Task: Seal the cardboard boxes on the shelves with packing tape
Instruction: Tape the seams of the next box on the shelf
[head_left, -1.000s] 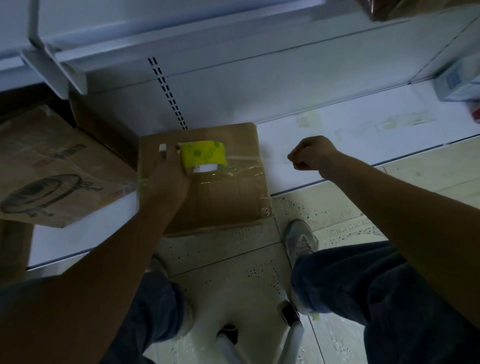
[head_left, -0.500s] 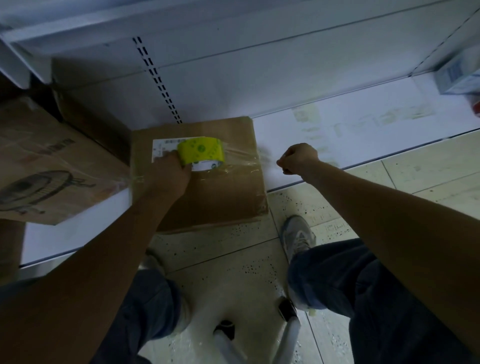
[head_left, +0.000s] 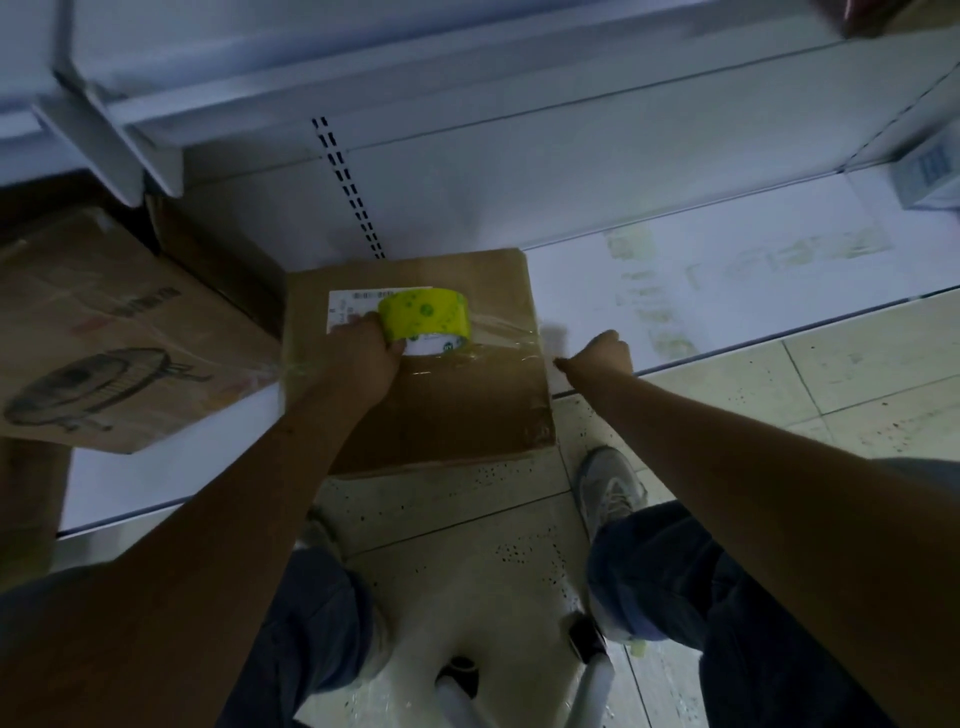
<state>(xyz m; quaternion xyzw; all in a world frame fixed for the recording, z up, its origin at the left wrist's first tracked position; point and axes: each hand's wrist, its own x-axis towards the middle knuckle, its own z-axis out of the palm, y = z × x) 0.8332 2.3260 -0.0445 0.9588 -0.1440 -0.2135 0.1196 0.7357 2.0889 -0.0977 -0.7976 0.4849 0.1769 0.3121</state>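
Head view: box (head_left: 415, 374) sits on the bottom shelf (head_left: 727, 291), front edge overhanging the floor. Left hand (head_left: 363, 353) curls round the yellow tape roll (head_left: 423, 317), which rests on the box top at about 12 o'clock from that hand, partly over the white label (head_left: 345, 309). Clear tape (head_left: 506, 332) runs from the roll toward 3 o'clock to the box's right edge. Right hand (head_left: 605, 353) is a closed fist just beside that edge; it probably pinches the tape end, but the grip itself is not visible. Judgement: the roll is pinned as an anchor while the right hand pulls the strip taut for laying. Versus half a second earlier: the right hand sits nearer the box edge, the roll is in much the same place, and more label shows. A second box (head_left: 104, 332) lies at 9 o'clock.
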